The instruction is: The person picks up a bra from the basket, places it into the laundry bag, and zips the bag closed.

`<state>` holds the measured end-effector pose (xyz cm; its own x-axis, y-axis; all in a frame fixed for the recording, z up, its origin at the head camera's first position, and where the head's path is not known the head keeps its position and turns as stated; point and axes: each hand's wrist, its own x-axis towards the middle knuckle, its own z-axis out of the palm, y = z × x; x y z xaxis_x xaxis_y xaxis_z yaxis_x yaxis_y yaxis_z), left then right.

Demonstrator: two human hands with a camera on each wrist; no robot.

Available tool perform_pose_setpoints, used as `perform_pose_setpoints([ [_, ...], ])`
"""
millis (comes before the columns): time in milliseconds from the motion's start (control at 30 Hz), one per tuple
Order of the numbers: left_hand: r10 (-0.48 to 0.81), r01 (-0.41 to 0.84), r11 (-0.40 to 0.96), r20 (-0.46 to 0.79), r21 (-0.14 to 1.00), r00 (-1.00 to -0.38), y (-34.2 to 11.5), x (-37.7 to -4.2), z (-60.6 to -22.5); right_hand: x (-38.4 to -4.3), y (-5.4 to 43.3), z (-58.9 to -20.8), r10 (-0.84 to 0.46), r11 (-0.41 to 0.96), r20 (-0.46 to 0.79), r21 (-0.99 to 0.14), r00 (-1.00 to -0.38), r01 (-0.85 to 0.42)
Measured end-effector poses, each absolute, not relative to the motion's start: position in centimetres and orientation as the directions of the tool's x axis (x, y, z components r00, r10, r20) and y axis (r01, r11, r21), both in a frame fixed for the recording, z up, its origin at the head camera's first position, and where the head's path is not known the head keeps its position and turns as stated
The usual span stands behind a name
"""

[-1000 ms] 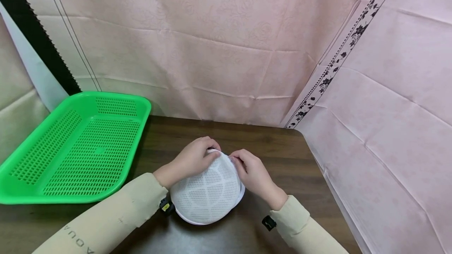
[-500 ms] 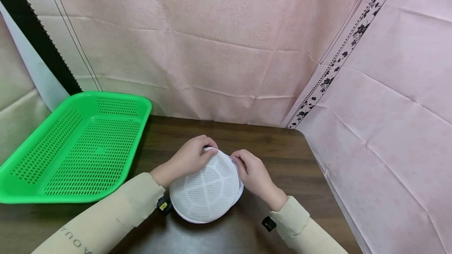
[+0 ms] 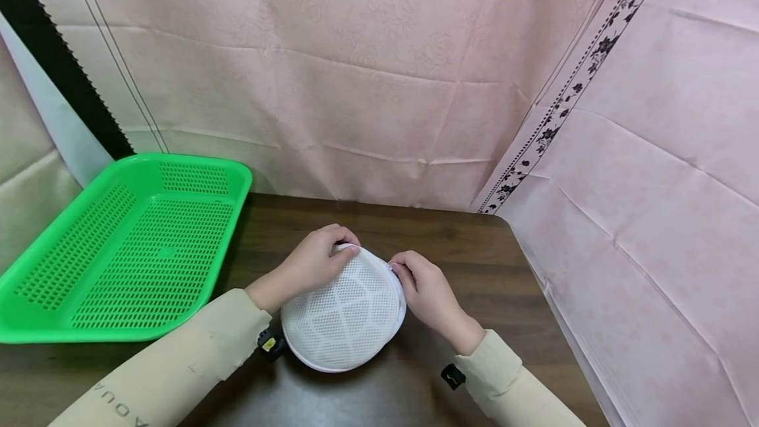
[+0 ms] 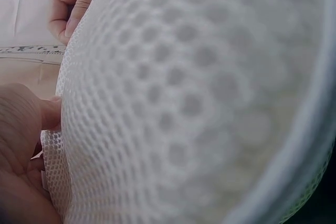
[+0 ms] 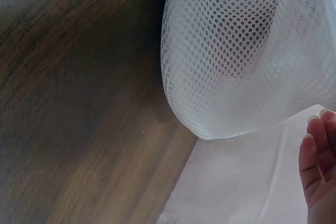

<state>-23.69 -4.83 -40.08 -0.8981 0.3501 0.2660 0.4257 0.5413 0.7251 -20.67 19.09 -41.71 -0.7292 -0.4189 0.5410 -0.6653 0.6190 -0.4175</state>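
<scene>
A round white mesh laundry bag (image 3: 342, 321) with a piped edge is held above the dark wooden table in the head view. My left hand (image 3: 311, 261) grips its upper left rim, thumb on the near face. At the upper right edge, my right hand (image 3: 428, 292) pinches the border between thumb and curled fingers; what exactly lies in that pinch is hidden. Up close in the left wrist view, the mesh (image 4: 157, 93) fills most of the picture. From the right wrist, the bag's underside (image 5: 220, 72) looks loose and bulging.
To the left, a green perforated plastic basket (image 3: 242, 216) sits on the wooden table (image 3: 474, 249). Pale patterned cloth (image 3: 356, 117) hangs behind the table, and more cloth (image 3: 652, 216) covers the right side.
My left hand has shifted slightly left and away from me, carrying the bag's rim along. The right hand stays nearly in place, still pinching the edge.
</scene>
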Motion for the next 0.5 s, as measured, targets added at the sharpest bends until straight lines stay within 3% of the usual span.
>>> perform_pose_setpoints([
  [500,0.349,0.438,0.531,0.284,0.726,-0.893,-5.47,-23.61,-39.85,-20.33,19.64,-41.81,-0.433,0.623,0.558,-0.383,-0.708,-0.682],
])
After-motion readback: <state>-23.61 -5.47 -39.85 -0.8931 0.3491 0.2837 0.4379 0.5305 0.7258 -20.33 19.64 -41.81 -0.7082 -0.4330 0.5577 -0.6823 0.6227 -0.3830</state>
